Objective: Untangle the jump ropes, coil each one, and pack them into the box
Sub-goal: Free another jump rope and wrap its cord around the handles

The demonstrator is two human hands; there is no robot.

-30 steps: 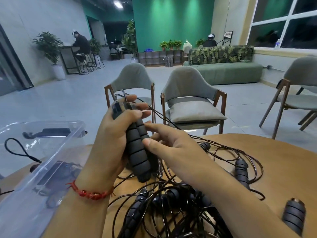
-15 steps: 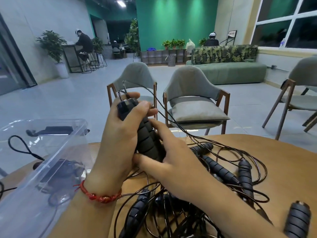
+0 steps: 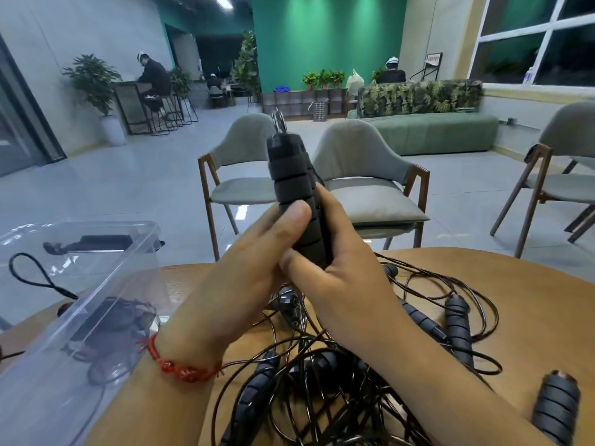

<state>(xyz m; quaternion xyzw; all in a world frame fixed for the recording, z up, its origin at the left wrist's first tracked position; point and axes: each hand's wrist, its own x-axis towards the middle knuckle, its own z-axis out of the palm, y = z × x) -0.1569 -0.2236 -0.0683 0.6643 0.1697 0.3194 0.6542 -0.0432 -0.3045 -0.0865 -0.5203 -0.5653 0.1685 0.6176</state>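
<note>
Now | handles [image 3: 289, 188] stand upright at 12, higher than a second ago | left hand [image 3: 244, 278] has slid to their base, thumb across | right hand [image 3: 347, 284] wraps the far side | tangle [image 3: 322, 387] at 6 | box [image 3: 106, 284] at 9 | pair looks matched; freeing its cord comes next, I judge.

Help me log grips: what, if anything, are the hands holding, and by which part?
Both the left hand and right hand grip the black handles, held upright, around their lower half.
</note>
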